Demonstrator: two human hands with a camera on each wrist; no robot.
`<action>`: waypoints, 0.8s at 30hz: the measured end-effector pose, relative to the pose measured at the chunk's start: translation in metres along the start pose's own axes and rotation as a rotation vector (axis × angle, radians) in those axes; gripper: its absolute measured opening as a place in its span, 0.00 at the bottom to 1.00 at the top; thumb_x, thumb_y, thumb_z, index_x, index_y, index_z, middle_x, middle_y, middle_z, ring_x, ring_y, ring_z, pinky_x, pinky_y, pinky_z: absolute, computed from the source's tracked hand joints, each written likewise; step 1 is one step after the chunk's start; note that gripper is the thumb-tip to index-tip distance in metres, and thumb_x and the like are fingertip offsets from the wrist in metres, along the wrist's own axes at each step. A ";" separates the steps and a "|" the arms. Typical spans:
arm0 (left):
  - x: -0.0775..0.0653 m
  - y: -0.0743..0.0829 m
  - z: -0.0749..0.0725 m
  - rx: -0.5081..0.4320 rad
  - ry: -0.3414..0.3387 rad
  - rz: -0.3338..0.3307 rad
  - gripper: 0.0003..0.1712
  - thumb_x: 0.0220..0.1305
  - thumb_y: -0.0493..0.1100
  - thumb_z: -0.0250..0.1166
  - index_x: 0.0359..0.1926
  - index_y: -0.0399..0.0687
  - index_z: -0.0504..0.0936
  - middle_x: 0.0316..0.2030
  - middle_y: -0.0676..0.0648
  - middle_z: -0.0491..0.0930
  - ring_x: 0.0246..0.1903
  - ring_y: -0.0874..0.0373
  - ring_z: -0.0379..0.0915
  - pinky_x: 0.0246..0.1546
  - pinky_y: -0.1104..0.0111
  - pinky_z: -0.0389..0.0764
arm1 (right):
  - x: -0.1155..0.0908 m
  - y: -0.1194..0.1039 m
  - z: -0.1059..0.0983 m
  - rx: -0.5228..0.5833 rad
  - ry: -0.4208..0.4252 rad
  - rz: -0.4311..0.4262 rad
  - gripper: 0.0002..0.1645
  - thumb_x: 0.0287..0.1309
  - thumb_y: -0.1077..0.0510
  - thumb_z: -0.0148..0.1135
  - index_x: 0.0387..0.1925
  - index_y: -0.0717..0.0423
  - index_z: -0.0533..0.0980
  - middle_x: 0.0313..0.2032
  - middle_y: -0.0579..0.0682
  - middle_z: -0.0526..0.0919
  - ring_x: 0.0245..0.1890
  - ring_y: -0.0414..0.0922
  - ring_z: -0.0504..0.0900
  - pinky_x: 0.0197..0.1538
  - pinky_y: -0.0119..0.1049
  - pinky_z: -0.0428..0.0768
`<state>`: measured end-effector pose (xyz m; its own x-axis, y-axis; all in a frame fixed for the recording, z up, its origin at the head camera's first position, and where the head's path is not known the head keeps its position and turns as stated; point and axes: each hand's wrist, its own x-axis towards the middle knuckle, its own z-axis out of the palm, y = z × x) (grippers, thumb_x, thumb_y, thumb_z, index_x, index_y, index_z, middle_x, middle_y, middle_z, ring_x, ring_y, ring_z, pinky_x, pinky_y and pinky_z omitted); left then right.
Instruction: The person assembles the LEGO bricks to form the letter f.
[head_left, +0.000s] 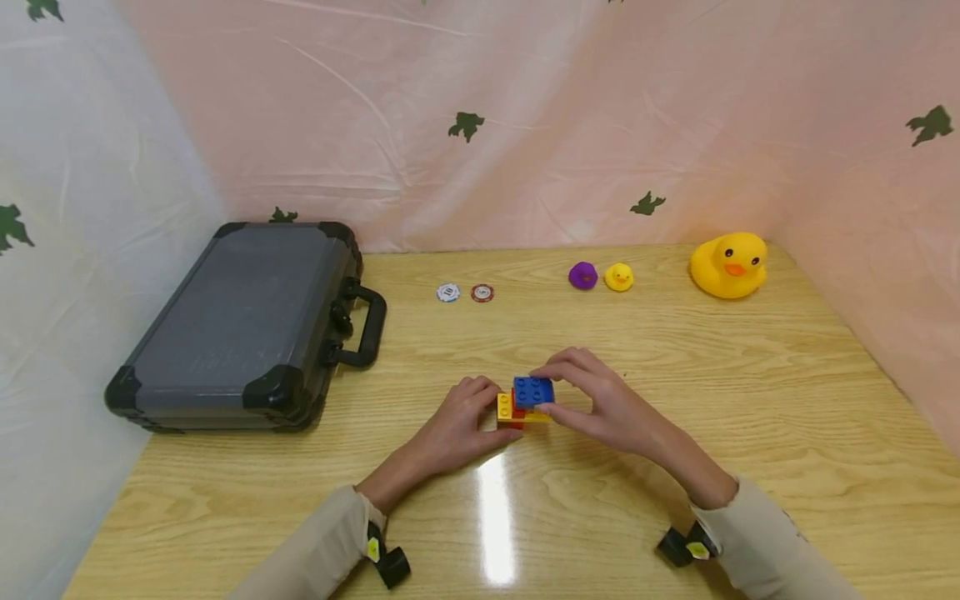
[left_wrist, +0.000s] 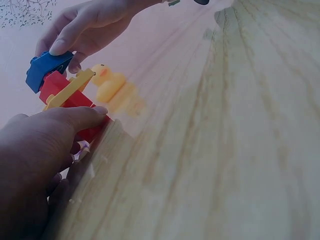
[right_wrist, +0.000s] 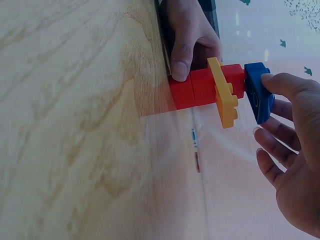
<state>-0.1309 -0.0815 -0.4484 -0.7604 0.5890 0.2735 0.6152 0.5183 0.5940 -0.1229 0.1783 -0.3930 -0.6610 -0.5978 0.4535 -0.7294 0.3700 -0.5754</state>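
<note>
Near the front middle of the table stands a small stack of toy building bricks. Red bricks (right_wrist: 194, 91) form its base, a flat yellow brick (right_wrist: 225, 100) crosses it, and another red brick (right_wrist: 234, 79) sits above. My left hand (head_left: 459, 422) grips the base low down, thumb on the near side. At the top, my right hand (head_left: 603, 407) pinches a blue brick (head_left: 531, 392) with one sloped side between thumb and fingers. In the right wrist view the blue brick sits slightly tilted over the upper red brick; whether it is fully seated I cannot tell.
A dark grey hard case (head_left: 247, 308) lies at the left, its black handle (head_left: 371, 329) facing the bricks. Two poker chips (head_left: 447, 292) lie toward the back. Behind my right hand are a purple duck (head_left: 582, 276), a small yellow duck (head_left: 619, 277) and a large yellow duck (head_left: 729, 267).
</note>
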 end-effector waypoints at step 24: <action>0.000 0.000 0.000 0.001 0.005 0.010 0.20 0.61 0.52 0.77 0.46 0.46 0.82 0.45 0.51 0.78 0.43 0.56 0.69 0.45 0.61 0.71 | 0.002 -0.001 0.001 -0.009 -0.028 -0.051 0.25 0.60 0.67 0.73 0.58 0.58 0.78 0.52 0.49 0.80 0.46 0.42 0.79 0.45 0.46 0.83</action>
<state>-0.1308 -0.0815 -0.4481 -0.7551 0.5913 0.2831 0.6230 0.5127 0.5908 -0.1231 0.1762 -0.3922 -0.6178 -0.6359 0.4625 -0.7636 0.3448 -0.5459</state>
